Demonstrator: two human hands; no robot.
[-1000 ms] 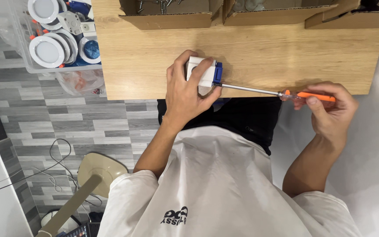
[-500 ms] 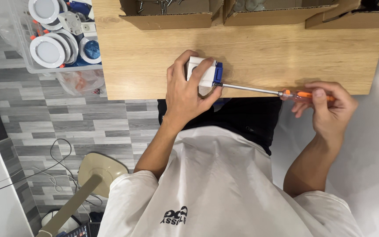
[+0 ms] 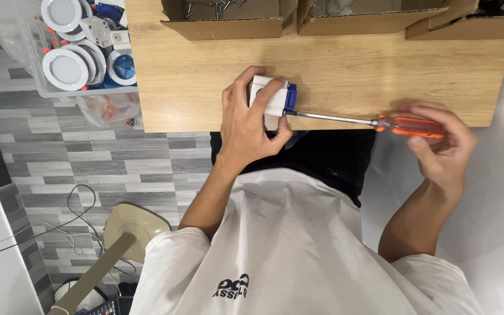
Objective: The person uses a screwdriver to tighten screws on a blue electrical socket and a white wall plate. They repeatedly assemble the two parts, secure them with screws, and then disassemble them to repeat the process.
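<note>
The left hand (image 3: 249, 125) is clenched around a small white box (image 3: 269, 96) with a blue end, pressing it down on the wooden table (image 3: 345, 76) near the front edge. The right hand (image 3: 438, 149) grips the orange handle of a screwdriver (image 3: 368, 121), fingers curled over it just past the table edge. The steel shaft lies almost level and its tip meets the blue end of the box; whether it sits in a screw is too small to tell. Three open cardboard boxes (image 3: 228, 23) stand along the far edge, the left one holding loose screws. Beside the table, a clear bin (image 3: 83, 52) holds round white lamps, with a crumpled plastic bag (image 3: 112, 108) just beneath it.
</note>
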